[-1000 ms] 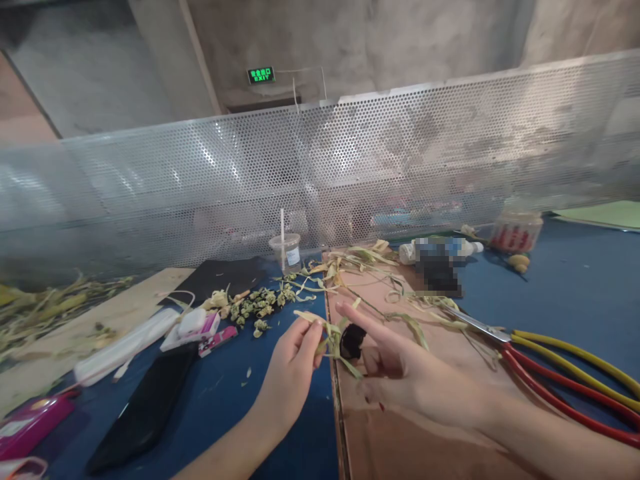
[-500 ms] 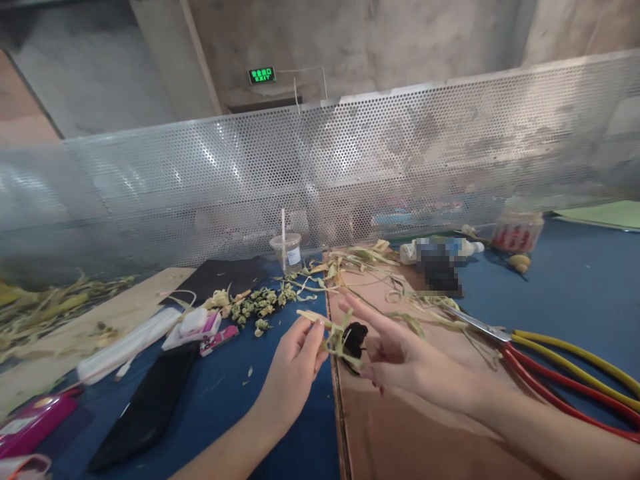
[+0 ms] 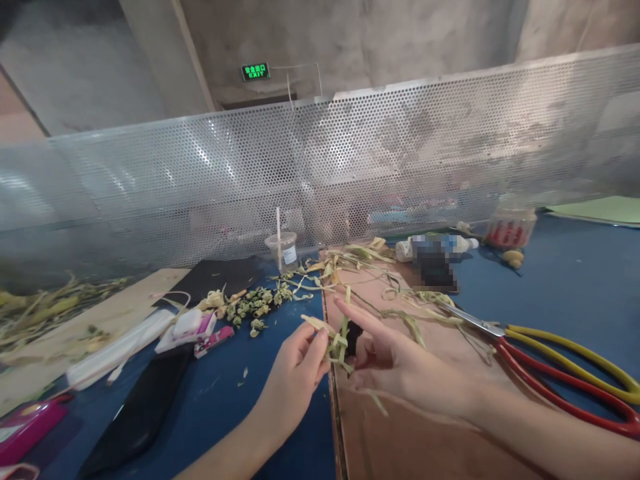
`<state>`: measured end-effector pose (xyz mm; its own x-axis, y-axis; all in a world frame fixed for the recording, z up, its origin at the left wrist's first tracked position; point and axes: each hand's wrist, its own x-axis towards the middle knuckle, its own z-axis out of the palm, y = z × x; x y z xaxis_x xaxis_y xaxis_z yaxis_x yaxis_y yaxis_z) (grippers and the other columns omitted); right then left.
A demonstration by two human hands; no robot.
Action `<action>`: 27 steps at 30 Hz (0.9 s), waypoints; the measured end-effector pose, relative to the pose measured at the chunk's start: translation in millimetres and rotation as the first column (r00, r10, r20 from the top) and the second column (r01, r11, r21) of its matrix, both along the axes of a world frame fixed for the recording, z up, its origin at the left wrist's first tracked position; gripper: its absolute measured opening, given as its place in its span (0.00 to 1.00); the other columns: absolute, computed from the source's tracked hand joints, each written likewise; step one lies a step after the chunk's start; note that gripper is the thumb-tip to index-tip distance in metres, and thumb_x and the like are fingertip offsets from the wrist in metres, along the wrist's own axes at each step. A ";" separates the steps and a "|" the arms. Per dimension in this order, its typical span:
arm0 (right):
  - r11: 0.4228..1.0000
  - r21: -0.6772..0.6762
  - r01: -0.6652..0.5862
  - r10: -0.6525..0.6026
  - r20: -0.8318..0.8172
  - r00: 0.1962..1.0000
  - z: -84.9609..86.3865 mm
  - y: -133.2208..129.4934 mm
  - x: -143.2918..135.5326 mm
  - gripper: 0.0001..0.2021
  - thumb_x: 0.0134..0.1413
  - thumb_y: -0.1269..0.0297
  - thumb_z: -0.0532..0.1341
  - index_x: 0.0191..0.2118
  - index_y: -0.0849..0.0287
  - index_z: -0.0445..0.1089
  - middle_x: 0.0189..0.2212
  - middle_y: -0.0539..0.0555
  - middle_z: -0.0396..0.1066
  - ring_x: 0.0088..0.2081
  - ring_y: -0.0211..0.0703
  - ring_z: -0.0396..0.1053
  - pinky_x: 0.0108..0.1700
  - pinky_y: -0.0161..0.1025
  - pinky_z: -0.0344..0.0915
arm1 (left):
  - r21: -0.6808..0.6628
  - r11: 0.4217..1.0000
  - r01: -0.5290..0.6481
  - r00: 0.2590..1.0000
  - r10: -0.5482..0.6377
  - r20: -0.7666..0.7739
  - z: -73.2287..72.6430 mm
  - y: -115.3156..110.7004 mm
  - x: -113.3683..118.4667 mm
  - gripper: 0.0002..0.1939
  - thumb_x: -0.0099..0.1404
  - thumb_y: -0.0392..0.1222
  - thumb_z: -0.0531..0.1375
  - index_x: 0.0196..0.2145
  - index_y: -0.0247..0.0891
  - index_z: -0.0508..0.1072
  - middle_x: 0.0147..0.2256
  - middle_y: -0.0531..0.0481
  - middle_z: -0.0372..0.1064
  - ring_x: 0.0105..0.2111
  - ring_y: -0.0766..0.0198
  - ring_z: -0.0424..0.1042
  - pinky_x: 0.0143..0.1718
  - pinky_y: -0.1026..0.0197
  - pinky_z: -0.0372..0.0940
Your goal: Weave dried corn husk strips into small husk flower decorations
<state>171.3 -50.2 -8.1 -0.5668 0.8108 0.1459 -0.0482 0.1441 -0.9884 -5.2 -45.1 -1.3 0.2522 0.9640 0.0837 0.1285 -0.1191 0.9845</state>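
My left hand (image 3: 300, 360) pinches pale green strips of dried leaf (image 3: 340, 340) between thumb and fingers, near the seam of the blue and brown surfaces. On the other side of the strips is my right hand (image 3: 385, 353), its index finger stretched out and its other fingers bent by the strips' loose ends. Whether those fingers grip a strip is hard to make out. A black object (image 3: 354, 335) shows partly behind the right fingers. Beyond the hands, more dried strips (image 3: 350, 257) lie along the board's far end, with a pile of small green knots (image 3: 255, 305) to the left.
Scissors (image 3: 500, 330) with red and yellow handles lie at right. Behind are a bottle (image 3: 445, 247), a jar (image 3: 511, 228) and a plastic cup (image 3: 283, 252) with a straw. A black case (image 3: 143, 407), white box (image 3: 120, 347) and magenta item (image 3: 30, 427) are at left.
My right fingers have come closer to the strips and bent inward, covering more of the black object. The strips now stand more upright. The whole view has shifted slightly.
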 end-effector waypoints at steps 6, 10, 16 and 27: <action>1.000 -0.030 -0.007 0.007 -0.004 1.000 6.3 -1.4 6.0 0.44 0.47 0.77 0.60 0.61 0.41 0.32 0.24 0.44 0.57 0.26 0.32 0.55 0.29 0.33 0.56 | -0.049 0.997 0.058 0.998 -0.058 0.013 3.4 -1.8 1.3 0.12 0.62 0.45 0.50 0.25 0.38 0.58 0.16 0.62 0.45 0.14 0.75 0.45 0.16 0.68 0.43; 0.999 -0.027 -0.026 0.026 -0.010 1.000 7.5 -1.0 7.3 0.46 0.46 0.76 0.61 0.62 0.42 0.30 0.24 0.44 0.57 0.25 0.32 0.55 0.28 0.32 0.56 | -0.082 0.995 0.056 0.996 -0.050 0.068 3.2 -2.8 1.2 0.12 0.61 0.45 0.50 0.23 0.38 0.56 0.16 0.61 0.43 0.15 0.75 0.42 0.16 0.67 0.40; 0.984 -0.086 -0.156 0.158 0.009 0.987 14.0 2.5 13.3 0.46 0.47 0.76 0.61 0.62 0.43 0.28 0.24 0.44 0.57 0.24 0.32 0.54 0.25 0.31 0.54 | -0.091 0.996 0.017 0.995 -0.008 0.095 7.3 -4.5 1.8 0.14 0.60 0.45 0.52 0.21 0.39 0.52 0.18 0.61 0.39 0.16 0.74 0.38 0.17 0.67 0.37; 0.971 -0.046 -0.233 0.234 0.028 0.972 14.6 12.7 26.2 0.46 0.48 0.76 0.60 0.62 0.44 0.28 0.27 0.46 0.62 0.26 0.32 0.58 0.28 0.32 0.57 | -0.049 0.999 -0.017 0.991 0.023 0.131 7.4 1.1 -4.0 0.11 0.61 0.45 0.52 0.24 0.37 0.59 0.17 0.61 0.41 0.16 0.75 0.40 0.16 0.69 0.38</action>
<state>197.6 -37.5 6.5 -0.7451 0.6606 0.0920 -0.0424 0.0907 -0.9950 -9.2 -44.1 6.1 0.2227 0.9724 0.0691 -0.0008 -0.0707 0.9975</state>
